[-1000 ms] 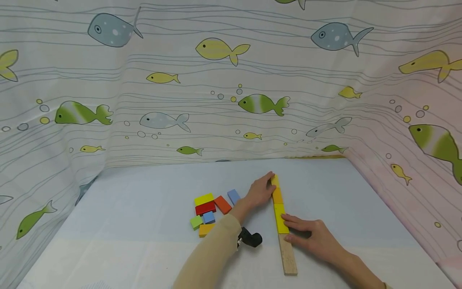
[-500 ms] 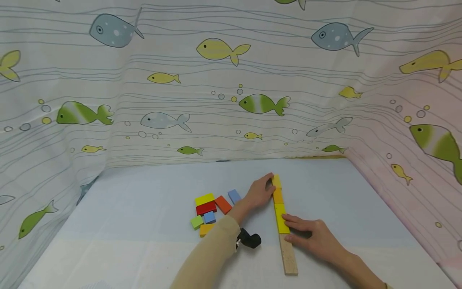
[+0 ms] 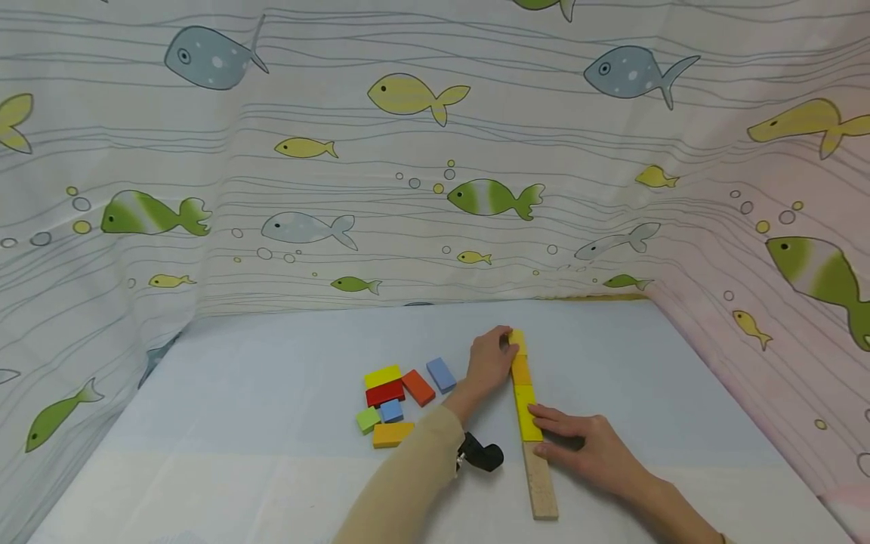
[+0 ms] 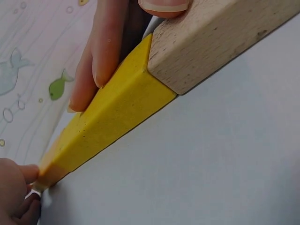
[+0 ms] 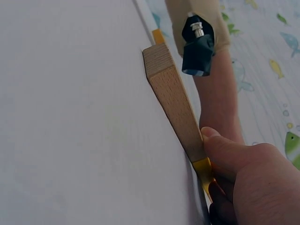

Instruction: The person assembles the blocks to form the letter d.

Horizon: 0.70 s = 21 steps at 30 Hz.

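A straight row of blocks runs away from me on the table: a bare wooden block (image 3: 541, 487) nearest, then a yellow block (image 3: 526, 404), an orange block (image 3: 520, 370) and a smaller yellow block (image 3: 519, 340) at the far end. My left hand (image 3: 488, 363) holds that far yellow block, thumb on its left side and fingertips at its far corner. From the right, my right hand (image 3: 594, 449) lays extended fingers along the nearer yellow block. Its thumb touches the wooden block's edge, as the left wrist view (image 4: 161, 5) also has it.
Left of my left arm lie loose blocks: yellow (image 3: 384, 375), red (image 3: 385, 393), orange-red (image 3: 418, 387), blue (image 3: 441, 375), small blue (image 3: 391, 411), green (image 3: 368, 420) and orange (image 3: 393, 435). A black wrist camera (image 3: 484, 455) juts from the left sleeve. A fish-print curtain (image 3: 408, 227) surrounds the table.
My left wrist and forearm have shifted slightly right, exposing more of the blue and orange loose blocks. Both hands stay at the same blocks of the row.
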Each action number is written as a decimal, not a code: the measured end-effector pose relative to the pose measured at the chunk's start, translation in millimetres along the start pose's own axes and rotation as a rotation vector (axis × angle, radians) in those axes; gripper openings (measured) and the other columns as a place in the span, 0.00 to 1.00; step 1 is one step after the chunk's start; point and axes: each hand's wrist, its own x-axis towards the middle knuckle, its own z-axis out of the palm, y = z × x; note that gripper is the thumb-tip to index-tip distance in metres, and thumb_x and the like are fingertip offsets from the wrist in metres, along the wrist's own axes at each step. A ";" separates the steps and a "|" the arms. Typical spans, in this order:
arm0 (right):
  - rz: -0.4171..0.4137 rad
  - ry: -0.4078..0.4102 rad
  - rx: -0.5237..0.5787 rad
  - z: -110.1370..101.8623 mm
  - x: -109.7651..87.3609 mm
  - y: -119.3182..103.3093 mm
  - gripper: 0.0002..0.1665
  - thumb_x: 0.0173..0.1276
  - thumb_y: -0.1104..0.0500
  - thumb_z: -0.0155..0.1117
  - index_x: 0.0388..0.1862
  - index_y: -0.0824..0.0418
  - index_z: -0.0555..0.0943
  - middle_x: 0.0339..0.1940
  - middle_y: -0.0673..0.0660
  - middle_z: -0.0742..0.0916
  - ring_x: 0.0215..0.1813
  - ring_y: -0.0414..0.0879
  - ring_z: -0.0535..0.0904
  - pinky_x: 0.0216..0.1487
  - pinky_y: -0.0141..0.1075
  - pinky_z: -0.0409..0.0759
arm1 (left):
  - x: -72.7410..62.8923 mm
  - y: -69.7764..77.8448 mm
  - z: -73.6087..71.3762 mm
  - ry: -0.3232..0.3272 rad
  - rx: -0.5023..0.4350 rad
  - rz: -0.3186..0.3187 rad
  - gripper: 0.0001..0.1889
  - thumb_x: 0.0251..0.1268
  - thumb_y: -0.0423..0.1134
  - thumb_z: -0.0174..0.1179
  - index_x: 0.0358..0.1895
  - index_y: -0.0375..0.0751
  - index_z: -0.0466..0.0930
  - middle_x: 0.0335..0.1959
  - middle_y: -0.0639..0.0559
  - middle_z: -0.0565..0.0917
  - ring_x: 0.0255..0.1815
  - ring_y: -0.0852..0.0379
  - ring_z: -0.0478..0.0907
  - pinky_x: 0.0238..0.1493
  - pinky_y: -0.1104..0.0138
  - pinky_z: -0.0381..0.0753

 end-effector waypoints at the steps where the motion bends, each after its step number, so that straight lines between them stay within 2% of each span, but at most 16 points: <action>1: -0.004 0.004 -0.004 0.4 0.0 0.1 0.29 0.62 0.38 0.70 0.58 0.50 0.85 0.62 0.38 0.82 0.65 0.43 0.78 0.61 0.35 0.79 | 0.0 -0.2 0.1 0.004 -0.002 -0.003 0.19 0.74 0.40 0.58 0.65 0.42 0.77 0.63 0.48 0.81 0.66 0.52 0.76 0.69 0.58 0.72; 8: -0.031 0.026 0.011 2.8 -0.5 1.8 0.29 0.61 0.40 0.72 0.58 0.50 0.85 0.62 0.39 0.82 0.65 0.43 0.78 0.61 0.32 0.78 | -0.3 -5.4 -0.8 0.004 -0.002 -0.005 0.19 0.74 0.39 0.57 0.65 0.42 0.76 0.65 0.49 0.80 0.68 0.53 0.74 0.70 0.59 0.71; 13: -0.024 0.030 0.005 3.5 -1.2 2.3 0.30 0.60 0.39 0.71 0.59 0.49 0.85 0.62 0.38 0.82 0.64 0.43 0.78 0.60 0.31 0.78 | -8.1 -8.3 -8.2 0.006 -0.011 0.002 0.19 0.74 0.40 0.56 0.64 0.44 0.77 0.68 0.52 0.77 0.69 0.53 0.73 0.70 0.57 0.71; 18: -0.026 0.029 0.002 2.6 -2.0 1.5 0.30 0.60 0.40 0.71 0.59 0.49 0.84 0.62 0.39 0.83 0.64 0.43 0.79 0.60 0.29 0.77 | -27.9 -7.7 -32.2 -0.013 0.051 0.012 0.20 0.73 0.43 0.57 0.65 0.48 0.77 0.68 0.53 0.77 0.68 0.51 0.74 0.69 0.55 0.73; 21: -0.035 0.031 0.011 2.0 -1.5 0.8 0.29 0.60 0.41 0.72 0.59 0.50 0.85 0.62 0.41 0.83 0.63 0.44 0.79 0.59 0.28 0.77 | -44.4 -7.4 -55.3 -0.069 0.063 0.014 0.21 0.74 0.45 0.57 0.67 0.49 0.75 0.69 0.53 0.76 0.70 0.51 0.72 0.70 0.54 0.71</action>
